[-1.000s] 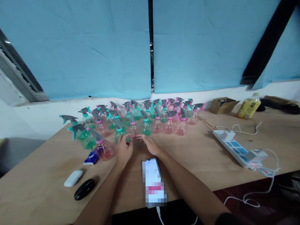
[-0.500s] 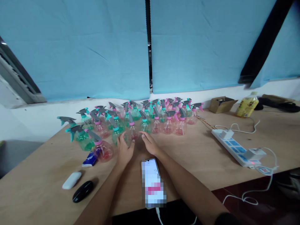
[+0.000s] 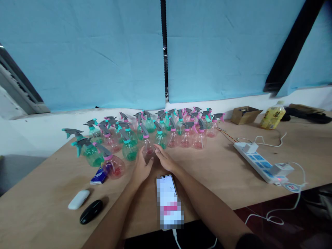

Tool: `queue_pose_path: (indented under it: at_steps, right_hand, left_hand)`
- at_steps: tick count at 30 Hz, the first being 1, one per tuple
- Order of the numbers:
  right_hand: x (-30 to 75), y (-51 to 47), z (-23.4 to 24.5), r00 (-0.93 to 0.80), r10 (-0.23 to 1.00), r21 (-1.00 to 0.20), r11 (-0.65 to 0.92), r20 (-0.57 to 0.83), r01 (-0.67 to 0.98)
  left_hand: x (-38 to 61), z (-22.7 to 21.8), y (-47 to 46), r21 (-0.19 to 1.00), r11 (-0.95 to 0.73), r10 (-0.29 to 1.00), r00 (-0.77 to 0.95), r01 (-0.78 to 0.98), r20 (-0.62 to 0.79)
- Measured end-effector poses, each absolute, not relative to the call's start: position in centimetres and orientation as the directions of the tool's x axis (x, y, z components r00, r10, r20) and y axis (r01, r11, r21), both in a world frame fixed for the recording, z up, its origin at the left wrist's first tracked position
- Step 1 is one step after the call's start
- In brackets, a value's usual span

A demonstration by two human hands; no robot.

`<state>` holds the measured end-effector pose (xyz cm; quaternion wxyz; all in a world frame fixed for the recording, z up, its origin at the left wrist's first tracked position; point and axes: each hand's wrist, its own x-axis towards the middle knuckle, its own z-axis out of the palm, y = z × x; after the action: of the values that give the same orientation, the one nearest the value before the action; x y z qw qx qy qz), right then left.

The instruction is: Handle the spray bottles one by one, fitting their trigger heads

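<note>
A pink spray bottle with a grey trigger head stands upright at the front of a crowd of pink and green spray bottles. My left hand cups its left side, fingers stretched and thumb apart. On its right side is my right hand, with fingers extended. Both sets of fingertips are at the bottle's sides; whether they press on it I cannot tell. A green spray bottle stands just left of my left hand. Below my hands lies a phone with a lit, partly blurred screen and a cable plugged in.
At left are another pink spray bottle, a blue packet, a white case and a black oval object. A white power strip, a cardboard box and a yellow drink bottle are at right.
My left hand has moved right, from beside the green bottle to the pink bottle. My right hand has barely moved. The number on the phone screen looks different.
</note>
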<state>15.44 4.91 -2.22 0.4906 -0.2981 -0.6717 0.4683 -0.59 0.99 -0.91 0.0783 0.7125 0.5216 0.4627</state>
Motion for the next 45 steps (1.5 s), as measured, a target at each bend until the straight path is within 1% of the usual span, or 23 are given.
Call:
queue_pose_path:
  at_steps: [2,9,14,18,22,26,29,31,34,36,39,43,45]
  right_hand:
    - [15.5,5.0,-2.2,-0.344,0.854,-0.917,0.394,0.390,-0.062]
    - [15.7,5.6,-2.4,-0.287,0.873,-0.910,0.414,0.394,0.010]
    - [15.7,5.8,-2.3,-0.280,0.870,-0.906,0.423,0.406,0.000]
    - [15.7,5.3,-1.7,-0.313,0.865,-0.916,0.397,0.393,-0.053]
    - [15.3,5.0,-1.7,-0.340,0.861,-0.925,0.365,0.378,-0.105]
    - [14.9,5.3,-2.5,-0.289,0.874,-0.920,0.381,0.390,-0.087]
    - [14.8,5.5,-3.0,-0.226,0.882,-0.908,0.418,0.413,-0.031]
    - [14.9,5.4,-2.9,-0.198,0.887,-0.900,0.433,0.417,0.045]
    - [15.2,4.9,-2.5,-0.196,0.896,-0.888,0.430,0.398,0.166]
    - [15.3,4.5,-2.1,-0.195,0.901,-0.881,0.425,0.388,0.209]
    - [15.3,4.0,-1.4,-0.129,0.898,-0.872,0.439,0.421,0.214]
    - [15.5,3.5,-0.5,-0.023,0.850,-0.835,0.522,0.527,0.176]
    - [15.6,3.3,0.0,-0.012,0.836,-0.828,0.545,0.549,0.132]
  left_hand:
    - [-0.4,-0.6,0.7,0.599,-0.448,0.815,0.027,0.663,0.579]
    - [0.1,-0.2,0.6,0.593,-0.405,0.817,-0.017,0.696,0.577]
    - [0.1,-0.9,1.5,0.589,-0.432,0.798,-0.015,0.683,0.602]
    - [0.1,-1.1,1.8,0.606,-0.475,0.787,0.000,0.639,0.617]
    - [0.4,-0.9,1.4,0.546,-0.437,0.771,-0.016,0.715,0.637]
    - [0.5,-0.7,1.0,0.504,-0.450,0.732,-0.019,0.737,0.681]
    - [0.4,-0.7,1.0,0.514,-0.455,0.713,-0.048,0.727,0.700]
    - [0.3,-0.7,0.9,0.515,-0.443,0.701,-0.075,0.733,0.709]
    - [0.4,-0.5,0.5,0.522,-0.449,0.690,-0.090,0.725,0.719]
    - [0.7,-0.2,0.2,0.536,-0.457,0.697,-0.089,0.709,0.712]
    - [1.2,-0.1,-0.2,0.577,-0.483,0.723,-0.071,0.659,0.687]
    - [1.6,-0.3,-0.5,0.642,-0.559,0.753,-0.004,0.526,0.658]
    - [1.7,-0.4,-0.7,0.631,-0.540,0.765,0.013,0.556,0.643]
